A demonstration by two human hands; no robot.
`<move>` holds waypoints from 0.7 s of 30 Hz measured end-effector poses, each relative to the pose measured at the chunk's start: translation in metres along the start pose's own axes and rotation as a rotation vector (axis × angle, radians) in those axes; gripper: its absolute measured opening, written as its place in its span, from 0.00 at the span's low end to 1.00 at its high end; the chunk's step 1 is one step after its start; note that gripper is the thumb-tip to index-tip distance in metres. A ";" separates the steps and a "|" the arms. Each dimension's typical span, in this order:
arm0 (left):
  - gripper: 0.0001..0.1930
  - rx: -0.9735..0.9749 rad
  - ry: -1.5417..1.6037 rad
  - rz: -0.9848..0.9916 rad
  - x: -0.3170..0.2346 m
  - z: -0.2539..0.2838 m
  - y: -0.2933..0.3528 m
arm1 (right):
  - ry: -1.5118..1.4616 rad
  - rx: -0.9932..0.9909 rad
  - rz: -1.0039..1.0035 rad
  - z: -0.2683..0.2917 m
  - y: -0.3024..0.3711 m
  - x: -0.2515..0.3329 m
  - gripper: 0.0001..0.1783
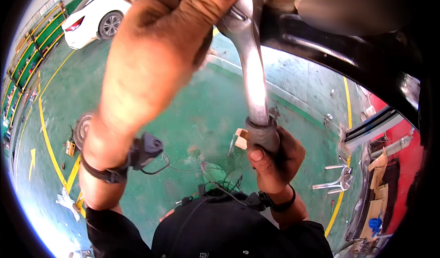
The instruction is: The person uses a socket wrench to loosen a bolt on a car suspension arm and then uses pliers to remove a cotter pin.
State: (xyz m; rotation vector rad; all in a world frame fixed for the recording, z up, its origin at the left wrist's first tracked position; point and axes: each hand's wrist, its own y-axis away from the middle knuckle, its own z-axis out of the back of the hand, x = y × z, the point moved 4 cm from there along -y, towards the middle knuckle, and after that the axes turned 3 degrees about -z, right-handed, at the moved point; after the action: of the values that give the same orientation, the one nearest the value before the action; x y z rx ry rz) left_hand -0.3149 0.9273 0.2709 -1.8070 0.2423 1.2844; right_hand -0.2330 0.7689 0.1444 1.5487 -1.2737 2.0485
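Observation:
A shiny metal ratchet wrench (255, 70) runs upright in front of me, its head high up and its dark grip lower down. My right hand (279, 159) is wrapped round that grip, thumb along its side. At the top, my left hand (160, 52) clasps the wrench's head, with its thumb lying across the metal. Most of the left fingers are hidden behind the hand and the tool. Close by on the right is a glossy black car part (339, 52) overhead. Whether the wrench's head sits on a fastener I cannot tell.
A white car (94, 17) stands at the far left, near yellow-railed shelving (34, 47). On the green floor (183, 107) lie a small cardboard box (241, 139), a wheel (83, 130) and a metal puller-like tool (339, 181). Red panels and cardboard (375, 210) line the right side.

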 end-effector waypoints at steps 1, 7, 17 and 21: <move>0.24 0.011 -0.061 -0.004 0.003 0.006 -0.005 | -0.002 0.018 0.052 -0.001 -0.003 -0.003 0.27; 0.20 0.010 0.006 -0.008 0.011 0.025 -0.014 | -0.003 -0.026 0.148 -0.001 0.001 0.001 0.24; 0.17 -0.270 -0.166 0.076 -0.030 -0.016 -0.001 | 0.122 0.225 -0.149 0.033 -0.016 0.051 0.21; 0.16 -0.295 -0.166 0.094 -0.038 -0.025 0.004 | 0.198 0.204 -0.173 0.054 -0.021 0.100 0.27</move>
State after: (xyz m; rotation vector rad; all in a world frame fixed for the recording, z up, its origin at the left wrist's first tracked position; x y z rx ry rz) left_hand -0.3176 0.8949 0.3026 -1.9378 0.0477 1.5953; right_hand -0.2244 0.7117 0.2445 1.4371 -0.8529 2.2085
